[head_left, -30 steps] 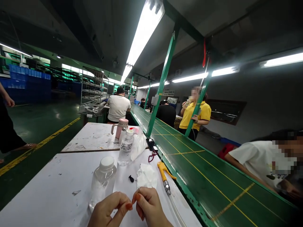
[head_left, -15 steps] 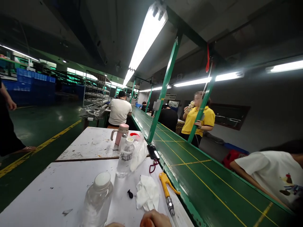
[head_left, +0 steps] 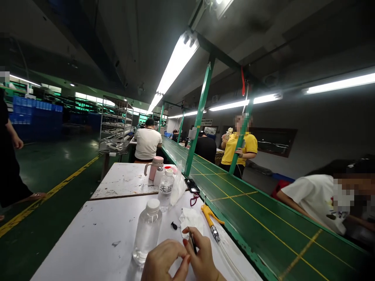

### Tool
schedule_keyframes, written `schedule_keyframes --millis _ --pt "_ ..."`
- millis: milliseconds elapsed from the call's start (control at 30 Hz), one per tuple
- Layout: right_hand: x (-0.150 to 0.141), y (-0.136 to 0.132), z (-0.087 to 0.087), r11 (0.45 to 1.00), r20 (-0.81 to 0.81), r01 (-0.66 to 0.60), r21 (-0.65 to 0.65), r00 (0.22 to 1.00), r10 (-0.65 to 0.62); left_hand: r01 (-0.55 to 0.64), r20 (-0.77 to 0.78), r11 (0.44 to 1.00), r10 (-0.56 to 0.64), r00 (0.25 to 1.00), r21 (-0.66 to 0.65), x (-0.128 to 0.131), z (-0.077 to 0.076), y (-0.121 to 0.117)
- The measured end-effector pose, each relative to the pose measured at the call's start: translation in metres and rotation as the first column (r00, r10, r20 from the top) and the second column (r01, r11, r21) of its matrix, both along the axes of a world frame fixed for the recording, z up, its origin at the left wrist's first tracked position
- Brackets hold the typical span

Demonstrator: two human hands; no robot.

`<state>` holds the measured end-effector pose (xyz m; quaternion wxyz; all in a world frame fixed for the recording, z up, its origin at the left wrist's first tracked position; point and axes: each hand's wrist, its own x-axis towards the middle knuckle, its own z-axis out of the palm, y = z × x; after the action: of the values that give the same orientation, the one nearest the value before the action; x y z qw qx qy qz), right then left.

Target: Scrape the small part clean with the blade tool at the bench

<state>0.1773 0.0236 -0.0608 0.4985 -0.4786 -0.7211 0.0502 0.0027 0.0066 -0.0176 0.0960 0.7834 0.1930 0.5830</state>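
Low in the head view my left hand (head_left: 165, 259) has its thumb and index finger pinched together, touching my right hand's fingers. Whatever that pinch may hold is too small to make out. My right hand (head_left: 203, 253) closes on a thin dark pointed tool (head_left: 192, 241), which slants up between its thumb and index finger. Just beyond lie crumpled white tissue (head_left: 191, 221) and a small black piece (head_left: 174, 225). A clear bottle with a white cap (head_left: 148, 230) stands to the left of my hands. On the right lies a yellow air blow gun (head_left: 208, 216) with its hose.
Behind stand a labelled clear bottle (head_left: 166, 191), a pink mug (head_left: 156, 168) and a plastic bag (head_left: 177, 189). A phone (head_left: 191, 185) lies beside the green conveyor (head_left: 234, 210). Several people work or stand around, one in yellow (head_left: 240, 148). A green post (head_left: 199, 117) rises at the conveyor.
The camera view has shifted, and both hands now show more fully, having come up from the bottom edge. The dark tool is now visible in my right hand. The person in white at right leans further in.
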Motion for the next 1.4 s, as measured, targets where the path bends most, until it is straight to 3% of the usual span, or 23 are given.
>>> schedule_keyframes --millis 167,400,533,633,800,900,1000,1167,1300,1367,1400 --pt "-0.003 0.001 0.0 0.998 0.001 0.035 -0.051 0.999 -0.035 -0.048 0.129 0.999 0.049 0.99 -0.012 0.002 -0.002 0.001" --pt "-0.004 -0.001 0.001 0.995 0.028 0.069 -0.07 0.997 -0.067 -0.022 0.153 0.997 0.033 0.988 -0.074 -0.003 0.01 -0.008" --pt "-0.002 0.001 0.004 0.996 0.029 0.079 -0.038 0.997 -0.078 -0.101 0.169 0.983 0.127 0.977 -0.153 -0.002 0.007 -0.005" --pt "0.004 0.007 0.004 0.994 0.006 0.111 -0.025 0.994 -0.111 -0.124 0.205 0.974 0.162 0.965 -0.188 0.007 -0.002 -0.002" --pt "0.012 0.014 -0.001 0.976 -0.04 0.216 -0.026 0.975 -0.216 0.026 0.244 1.0 -0.021 0.97 -0.017 0.037 -0.031 0.001" --pt "0.015 0.015 -0.002 0.963 -0.058 0.266 -0.037 0.962 -0.268 0.013 0.225 0.999 -0.006 0.974 -0.031 0.047 -0.047 0.004" --pt "0.015 0.014 -0.003 0.961 -0.021 0.268 -0.064 0.963 -0.27 -0.007 0.165 0.998 0.018 0.986 -0.069 0.043 -0.052 0.007" --pt "0.006 0.01 -0.006 0.97 -0.085 0.23 -0.083 0.968 -0.237 -0.055 0.114 0.992 0.069 0.991 -0.118 0.03 -0.045 0.013" --pt "0.011 0.011 -0.005 0.978 -0.08 0.124 -0.166 0.987 -0.139 -0.052 0.068 0.984 0.065 0.996 -0.171 0.02 -0.028 0.012" --pt "0.016 0.01 -0.002 0.973 -0.076 0.099 -0.209 0.99 -0.118 -0.005 0.027 0.948 0.014 1.0 -0.318 0.007 -0.013 0.008" --pt "0.017 0.009 -0.001 0.969 -0.087 0.096 -0.226 0.989 -0.118 0.061 0.007 0.889 -0.065 0.998 -0.453 -0.002 -0.006 0.007"
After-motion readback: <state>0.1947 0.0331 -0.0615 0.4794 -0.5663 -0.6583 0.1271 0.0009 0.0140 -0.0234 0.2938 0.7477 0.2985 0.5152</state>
